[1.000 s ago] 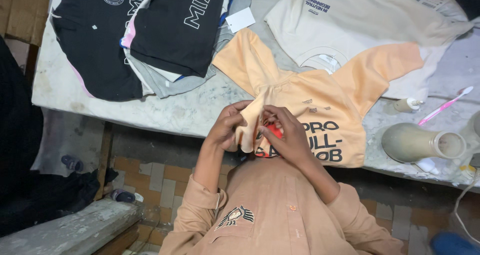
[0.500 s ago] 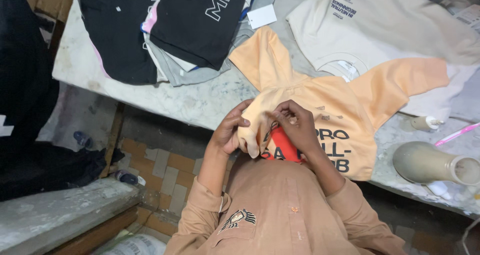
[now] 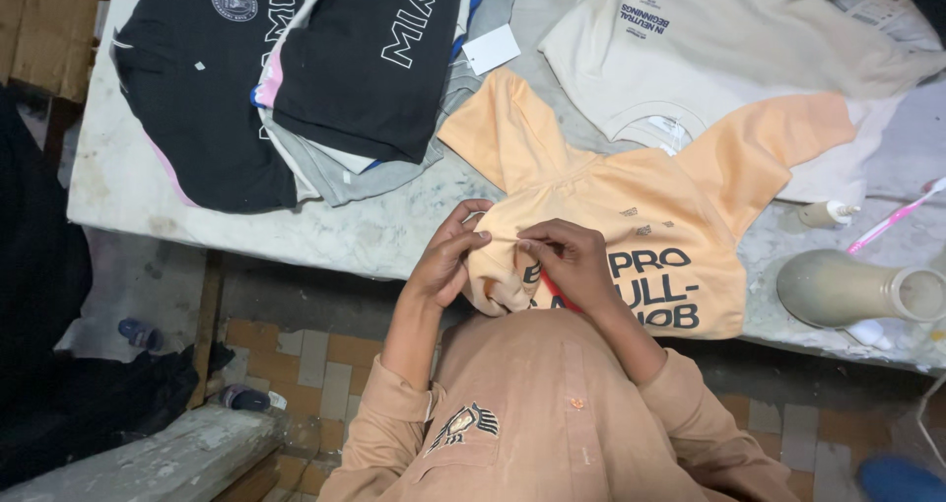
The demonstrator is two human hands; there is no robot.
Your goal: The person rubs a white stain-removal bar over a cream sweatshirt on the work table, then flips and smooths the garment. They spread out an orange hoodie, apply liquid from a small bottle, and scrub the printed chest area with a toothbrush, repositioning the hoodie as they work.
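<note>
left hand [image 3: 445,263] + right hand [image 3: 572,266]: both pinching peach shirt [image 3: 631,216] hem at bench [image 3: 148,187] front edge | red tool [image 3: 548,290] showed 0.5 s ago, now nearly hidden under right hand

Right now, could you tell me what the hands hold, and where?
Both hands, left and right, pinch the peach cotton sweatshirt at its bunched lower edge.

Single head-worn view, looking steeply down from above past the chest onto the near edge of the pale, stained stone table [image 3: 128,182]; close to both hands, tiled floor visible below. No second view to overlap.
</note>
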